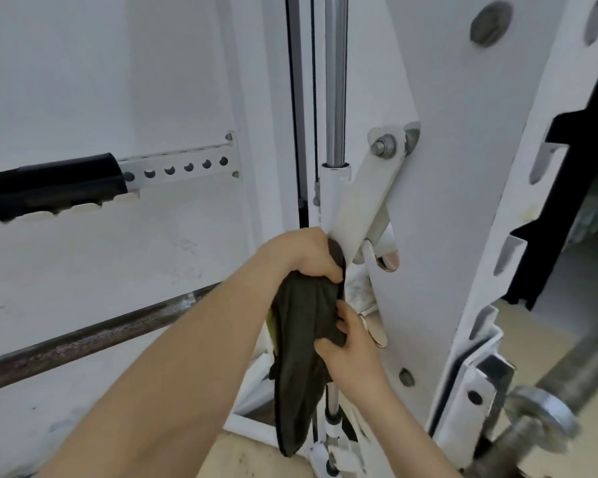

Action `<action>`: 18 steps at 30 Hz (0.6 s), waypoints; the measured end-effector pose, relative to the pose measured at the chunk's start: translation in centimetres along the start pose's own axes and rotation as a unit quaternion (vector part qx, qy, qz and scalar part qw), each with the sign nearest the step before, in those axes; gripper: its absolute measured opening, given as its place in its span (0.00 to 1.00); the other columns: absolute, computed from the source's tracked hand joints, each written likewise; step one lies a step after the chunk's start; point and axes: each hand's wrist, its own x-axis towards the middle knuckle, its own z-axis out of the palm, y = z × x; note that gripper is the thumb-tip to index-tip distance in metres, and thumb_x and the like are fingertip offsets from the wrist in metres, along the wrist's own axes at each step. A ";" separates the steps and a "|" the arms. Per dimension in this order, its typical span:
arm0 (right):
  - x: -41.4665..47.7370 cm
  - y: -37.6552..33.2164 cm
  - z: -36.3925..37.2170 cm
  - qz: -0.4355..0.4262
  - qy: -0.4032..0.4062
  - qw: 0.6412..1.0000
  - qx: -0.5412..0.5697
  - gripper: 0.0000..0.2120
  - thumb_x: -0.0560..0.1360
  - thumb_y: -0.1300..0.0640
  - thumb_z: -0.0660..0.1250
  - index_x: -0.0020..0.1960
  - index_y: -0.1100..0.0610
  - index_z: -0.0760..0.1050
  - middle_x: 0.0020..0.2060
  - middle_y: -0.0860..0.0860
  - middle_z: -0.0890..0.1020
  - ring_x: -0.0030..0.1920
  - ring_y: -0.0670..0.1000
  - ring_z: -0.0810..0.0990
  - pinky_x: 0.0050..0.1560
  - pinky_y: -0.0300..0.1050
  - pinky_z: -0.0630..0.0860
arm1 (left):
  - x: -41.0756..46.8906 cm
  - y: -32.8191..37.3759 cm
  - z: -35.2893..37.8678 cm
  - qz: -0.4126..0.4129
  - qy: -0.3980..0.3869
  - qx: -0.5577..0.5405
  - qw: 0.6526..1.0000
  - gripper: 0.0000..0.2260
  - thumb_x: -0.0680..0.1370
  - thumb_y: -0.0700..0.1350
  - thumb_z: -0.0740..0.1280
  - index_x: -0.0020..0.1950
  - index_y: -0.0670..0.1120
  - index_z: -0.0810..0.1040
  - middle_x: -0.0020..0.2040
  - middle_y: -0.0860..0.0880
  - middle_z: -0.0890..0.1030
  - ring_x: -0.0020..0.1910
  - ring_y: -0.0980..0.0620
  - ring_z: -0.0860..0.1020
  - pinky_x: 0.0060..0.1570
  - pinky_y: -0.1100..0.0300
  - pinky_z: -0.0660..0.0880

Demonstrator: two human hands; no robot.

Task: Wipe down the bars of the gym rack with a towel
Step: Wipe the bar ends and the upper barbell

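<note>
A dark grey towel [301, 339] hangs down in front of the white gym rack. My left hand [308, 253] grips its upper end and presses it against the lower end of a slanted white link arm [363, 201]. My right hand [353, 350] pinches the towel's middle from the right side. A chrome guide rod [335, 81] rises above the hands. The knurled steel barbell [83, 339] runs from the left edge toward the towel and passes behind my left forearm.
A white slotted upright [539, 167] stands at the right, with a barbell sleeve and collar [539, 415] low right. A black padded bar on a perforated bracket [49, 188] juts in from the left. White panels fill the background; tan floor shows below.
</note>
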 end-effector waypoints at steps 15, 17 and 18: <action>0.0 -5.2 5.6 -0.016 -0.048 0.985 0.165 0.27 0.73 0.66 0.67 0.64 0.43 0.64 0.54 0.42 0.77 0.56 0.46 0.78 0.59 0.51 0.74 | -9.0 -7.9 2.1 -0.088 0.174 0.158 0.968 0.07 0.72 0.49 0.67 0.38 0.49 0.71 0.34 0.51 0.73 0.30 0.53 0.70 0.28 0.60 0.64; -0.6 -6.0 7.3 -0.005 -0.063 0.984 0.167 0.26 0.73 0.65 0.67 0.66 0.48 0.64 0.54 0.46 0.79 0.53 0.47 0.80 0.56 0.50 0.77 | -11.2 -10.2 2.4 -0.102 0.190 0.169 0.962 0.07 0.73 0.50 0.66 0.38 0.49 0.72 0.34 0.51 0.73 0.30 0.53 0.69 0.29 0.61 0.63; -1.0 -6.6 8.1 -0.001 -0.075 0.982 0.172 0.26 0.73 0.64 0.67 0.67 0.50 0.64 0.53 0.46 0.79 0.52 0.46 0.80 0.53 0.47 0.77 | -12.4 -11.5 2.6 -0.106 0.197 0.175 0.959 0.06 0.73 0.51 0.65 0.40 0.50 0.72 0.34 0.52 0.73 0.30 0.53 0.69 0.29 0.61 0.63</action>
